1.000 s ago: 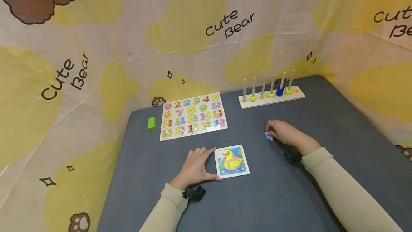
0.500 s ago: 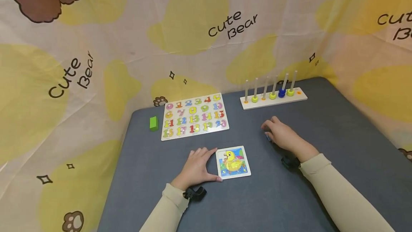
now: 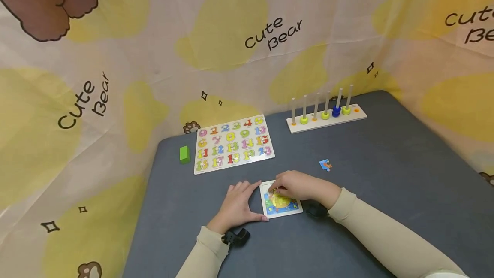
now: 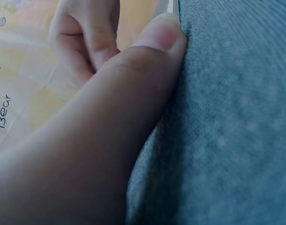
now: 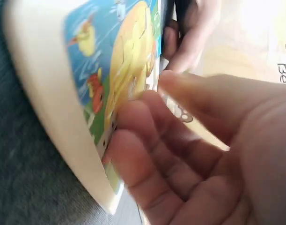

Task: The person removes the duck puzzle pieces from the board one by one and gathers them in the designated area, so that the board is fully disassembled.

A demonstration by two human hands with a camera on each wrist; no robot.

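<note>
On the grey table lies a square duck jigsaw puzzle in a white frame. My left hand touches its left side, thumb at the near corner, forefinger at the far corner. In the left wrist view the left thumb meets the frame's edge. My right hand reaches over the puzzle's far part and hides the duck's head. The right wrist view shows its bent fingers on the picture; whether they pinch a piece is hidden. Further right, a blue and orange puzzle piece lies on the table.
Behind the puzzle lies a number board with coloured numerals. A green block sits left of it. At the back right stands a white peg board with upright rods and a few yellow-green and blue rings. A printed curtain hangs behind.
My right hand has let go of the blue and orange piece, leaving it on the table, and moved left onto the duck puzzle. My left hand has stayed at the frame.
</note>
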